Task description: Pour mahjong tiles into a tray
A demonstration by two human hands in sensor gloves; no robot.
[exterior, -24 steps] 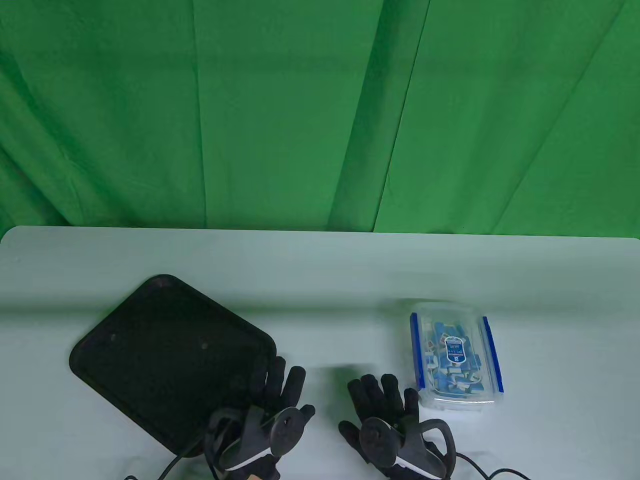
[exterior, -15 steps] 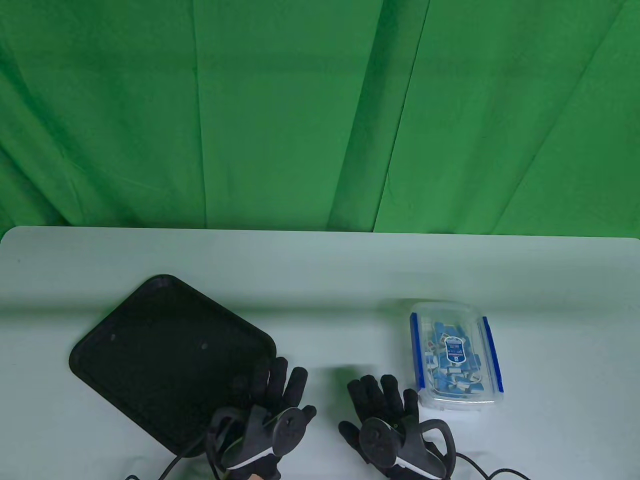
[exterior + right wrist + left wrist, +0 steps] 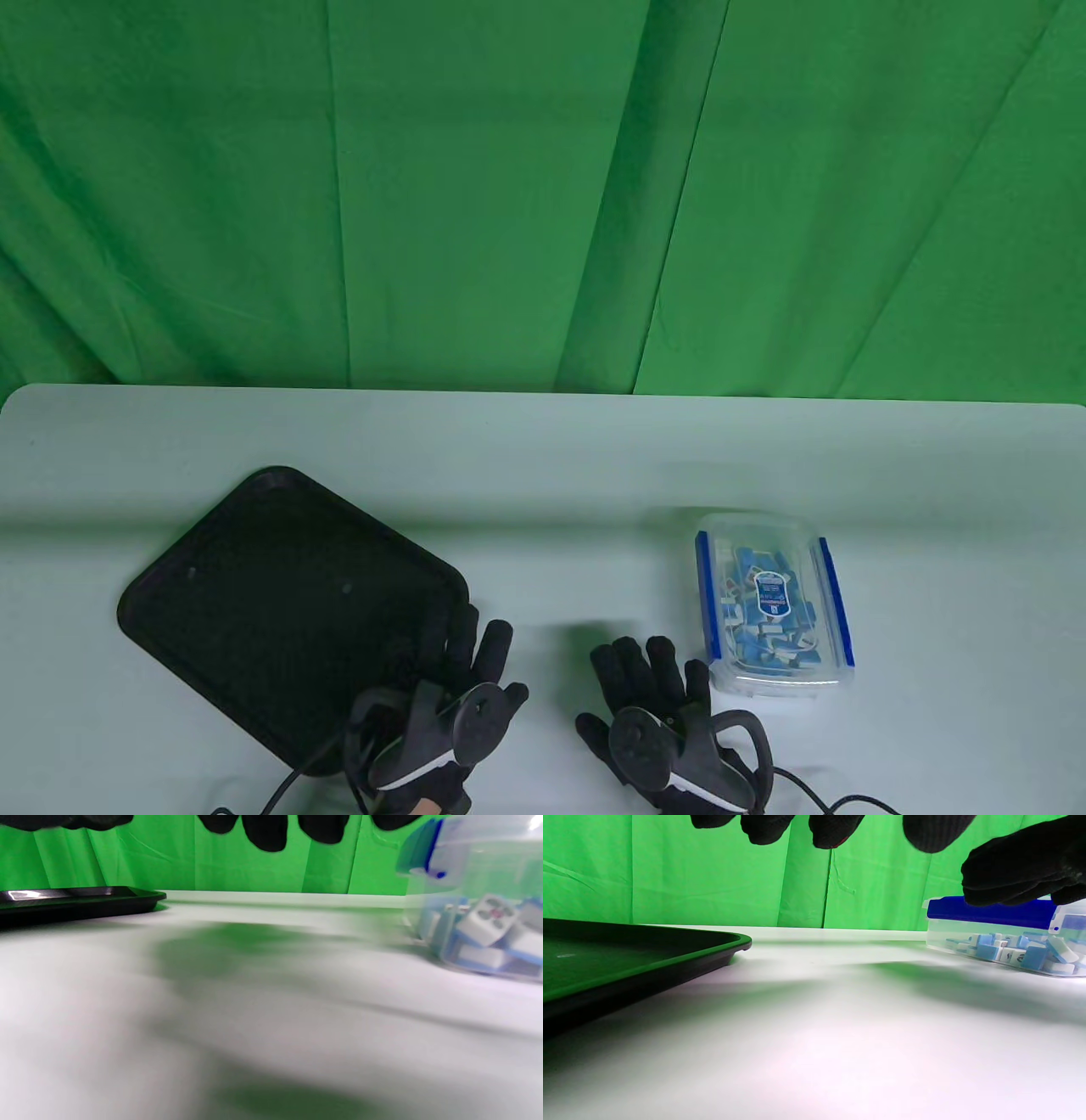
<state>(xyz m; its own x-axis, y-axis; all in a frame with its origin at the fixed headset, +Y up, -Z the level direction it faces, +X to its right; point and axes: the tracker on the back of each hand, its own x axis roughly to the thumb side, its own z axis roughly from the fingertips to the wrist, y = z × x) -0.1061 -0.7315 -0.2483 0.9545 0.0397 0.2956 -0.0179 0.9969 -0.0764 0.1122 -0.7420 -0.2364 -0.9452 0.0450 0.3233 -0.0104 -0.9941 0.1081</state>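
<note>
A black tray [image 3: 254,586] lies empty at the left of the pale table [image 3: 543,458]; its rim [image 3: 670,955] shows in the left wrist view and its edge [image 3: 76,902] in the right wrist view. A clear lidded box with blue clips [image 3: 770,607] holds several blue-and-white mahjong tiles [image 3: 1018,950], seen close in the right wrist view as tiles [image 3: 488,921]. My left hand [image 3: 462,671] lies flat at the tray's near right corner, fingers straight. My right hand [image 3: 649,679] rests flat just left of the box, holding nothing.
A green cloth backdrop [image 3: 543,195] hangs behind the table's far edge. Black cables [image 3: 814,794] trail from both gloves off the near edge. Bare tabletop lies between the tray and the box.
My left hand has slid slightly back and left along the tray's corner. The right hand, box and tray have stayed put.
</note>
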